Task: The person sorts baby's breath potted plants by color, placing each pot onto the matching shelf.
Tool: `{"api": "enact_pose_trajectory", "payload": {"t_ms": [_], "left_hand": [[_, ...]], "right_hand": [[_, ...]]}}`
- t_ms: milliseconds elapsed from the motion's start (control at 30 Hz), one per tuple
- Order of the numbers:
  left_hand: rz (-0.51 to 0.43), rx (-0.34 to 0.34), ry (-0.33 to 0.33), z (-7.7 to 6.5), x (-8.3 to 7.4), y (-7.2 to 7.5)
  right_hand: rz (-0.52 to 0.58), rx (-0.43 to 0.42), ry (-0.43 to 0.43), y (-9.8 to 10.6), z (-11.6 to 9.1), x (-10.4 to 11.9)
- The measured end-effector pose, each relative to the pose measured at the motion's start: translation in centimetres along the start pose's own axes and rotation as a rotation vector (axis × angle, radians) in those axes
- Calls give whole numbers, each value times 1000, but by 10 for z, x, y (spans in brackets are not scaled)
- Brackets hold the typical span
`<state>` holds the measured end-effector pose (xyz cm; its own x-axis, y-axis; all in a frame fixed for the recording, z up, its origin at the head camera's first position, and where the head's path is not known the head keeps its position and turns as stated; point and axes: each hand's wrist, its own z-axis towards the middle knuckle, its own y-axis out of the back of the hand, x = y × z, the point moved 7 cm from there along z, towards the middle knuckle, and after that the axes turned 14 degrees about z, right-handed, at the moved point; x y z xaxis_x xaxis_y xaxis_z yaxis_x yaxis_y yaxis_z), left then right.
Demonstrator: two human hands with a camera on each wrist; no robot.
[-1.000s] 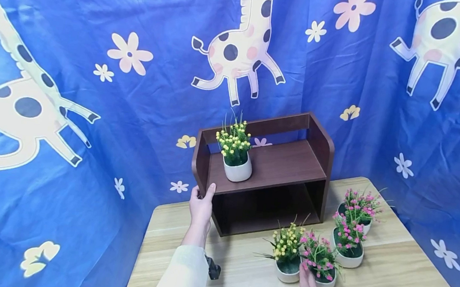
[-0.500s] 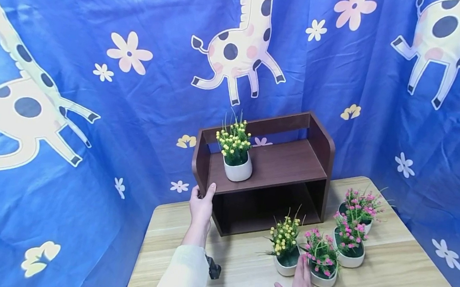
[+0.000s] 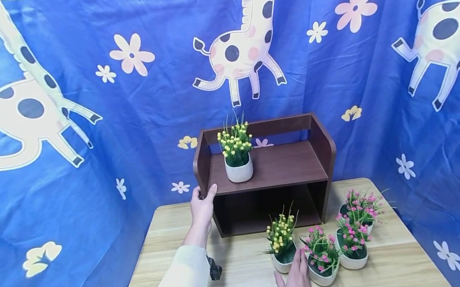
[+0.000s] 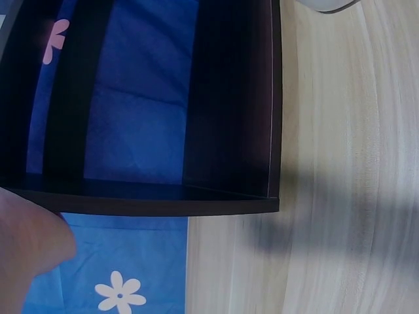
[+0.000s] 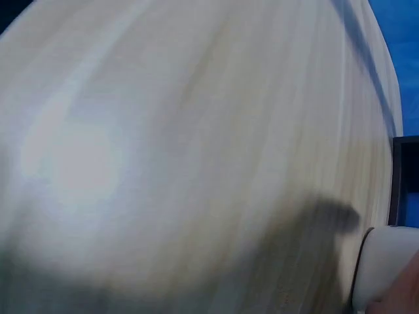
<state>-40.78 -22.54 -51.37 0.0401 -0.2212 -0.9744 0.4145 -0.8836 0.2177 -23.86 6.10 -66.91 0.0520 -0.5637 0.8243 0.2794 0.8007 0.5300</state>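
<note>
The head view had two yellow-flowered pots and three pink-flowered pots, center to lower right; the left hand gripped one shelf, the right hand, fingers straight, touched the lower yellow one. The right-wrist view showed one white pot, lower right.
</note>
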Motion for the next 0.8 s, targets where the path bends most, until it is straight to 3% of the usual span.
{"api": "enact_pose_trajectory", "payload": {"t_ms": [233,433,633,800], "left_hand": [[4,-6,0,0,0,1],[-2,-8,-1,0,2,0],[-3,-9,-9,0,2,-1],[-2,-15,-3,0,1,0]], "right_hand": [[18,-8,1,-1,12,2],[15,-86,31,-2,18,1],[21,-62,14,-5,22,-2],[16,-76,53,-5,24,0]]}}
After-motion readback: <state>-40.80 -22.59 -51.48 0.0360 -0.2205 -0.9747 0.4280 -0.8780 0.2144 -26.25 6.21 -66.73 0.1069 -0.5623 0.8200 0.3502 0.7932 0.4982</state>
